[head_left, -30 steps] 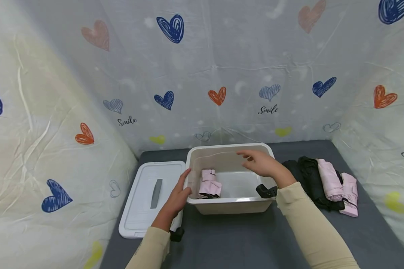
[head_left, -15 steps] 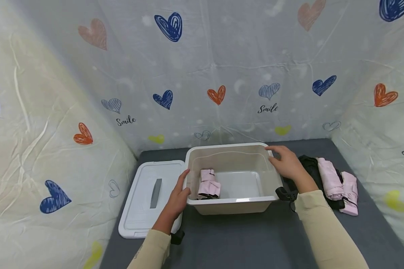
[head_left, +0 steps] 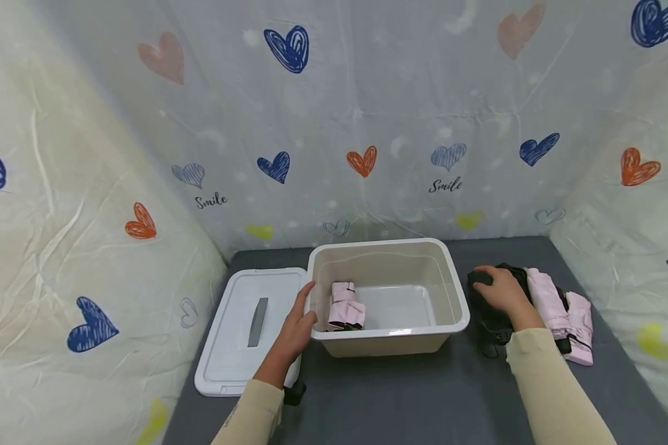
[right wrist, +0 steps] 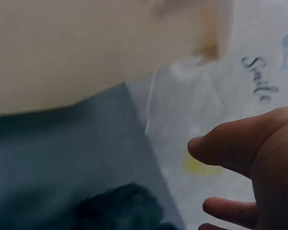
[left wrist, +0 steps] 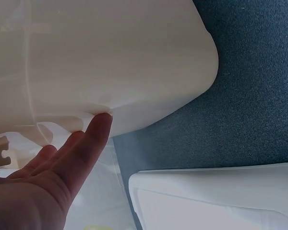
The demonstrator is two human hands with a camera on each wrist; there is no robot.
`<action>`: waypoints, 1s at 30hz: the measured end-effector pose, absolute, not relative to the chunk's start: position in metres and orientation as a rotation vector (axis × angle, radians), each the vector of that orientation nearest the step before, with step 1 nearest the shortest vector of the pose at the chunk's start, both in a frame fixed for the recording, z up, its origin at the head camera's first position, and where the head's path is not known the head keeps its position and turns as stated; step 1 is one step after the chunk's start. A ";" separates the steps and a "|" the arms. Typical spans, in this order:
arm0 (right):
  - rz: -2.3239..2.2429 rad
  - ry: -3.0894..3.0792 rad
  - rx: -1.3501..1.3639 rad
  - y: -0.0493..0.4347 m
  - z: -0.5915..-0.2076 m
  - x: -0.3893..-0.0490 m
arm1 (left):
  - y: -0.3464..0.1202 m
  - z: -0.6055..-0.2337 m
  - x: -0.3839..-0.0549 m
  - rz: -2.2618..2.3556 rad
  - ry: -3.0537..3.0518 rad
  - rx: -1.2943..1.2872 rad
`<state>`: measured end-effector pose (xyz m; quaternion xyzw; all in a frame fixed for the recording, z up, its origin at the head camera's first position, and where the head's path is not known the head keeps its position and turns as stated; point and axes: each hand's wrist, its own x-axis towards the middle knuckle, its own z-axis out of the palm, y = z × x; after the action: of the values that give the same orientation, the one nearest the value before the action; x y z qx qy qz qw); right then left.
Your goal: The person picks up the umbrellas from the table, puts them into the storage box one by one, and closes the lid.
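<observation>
My left hand (head_left: 295,327) rests against the left side of a beige plastic storage bin (head_left: 386,341). In the left wrist view its straight fingers (left wrist: 86,153) touch the bin's outer wall, just under the rim. Inside the bin, at the left, lies a rolled pink cloth bundle (head_left: 345,307) with a dark underside. My right hand (head_left: 505,293) is over black rolled bundles (head_left: 487,312) to the right of the bin. In the right wrist view its thumb and fingers are spread and hold nothing; a dark bundle (right wrist: 125,208) shows below them.
A white lid (head_left: 234,334) with a grey handle (head_left: 258,321) lies left of the bin. Two pink rolled bundles (head_left: 547,300) lie at the right beside the black ones. The grey table surface (head_left: 384,395) meets a heart-patterned curtain (head_left: 389,80) at back and sides.
My right hand has moved right, from above the bin, past its right rim, to the black bundles. My left hand has stayed at the bin's left side.
</observation>
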<state>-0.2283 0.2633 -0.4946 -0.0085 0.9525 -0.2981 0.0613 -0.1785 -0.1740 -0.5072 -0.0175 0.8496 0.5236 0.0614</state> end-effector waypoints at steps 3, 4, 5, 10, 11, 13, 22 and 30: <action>-0.855 2.871 0.010 0.268 -0.506 -0.228 | -0.174 -0.508 -0.178 1.594 2.568 -0.052; -0.842 2.865 0.027 0.269 -0.510 -0.228 | -0.174 -0.509 -0.177 1.595 2.569 -0.055; -0.837 2.856 0.044 0.271 -0.514 -0.227 | -0.174 -0.509 -0.177 1.600 2.568 -0.054; -0.786 2.811 0.119 0.275 -0.531 -0.223 | -0.175 -0.513 -0.176 1.601 2.560 -0.066; -0.775 2.805 0.126 0.276 -0.533 -0.222 | -0.175 -0.513 -0.176 1.600 2.560 -0.067; -0.748 2.794 0.132 0.277 -0.539 -0.221 | -0.176 -0.513 -0.175 1.604 2.559 -0.071; -0.718 2.773 0.132 0.276 -0.546 -0.223 | -0.179 -0.510 -0.173 1.602 2.578 -0.059; -0.702 2.765 0.133 0.271 -0.549 -0.228 | -0.179 -0.508 -0.172 1.614 2.585 -0.069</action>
<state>-0.2283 0.2709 -0.5492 0.0461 0.9583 -0.2435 0.1425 -0.1721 -0.1792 -0.5077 -0.0225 0.8471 0.5289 0.0469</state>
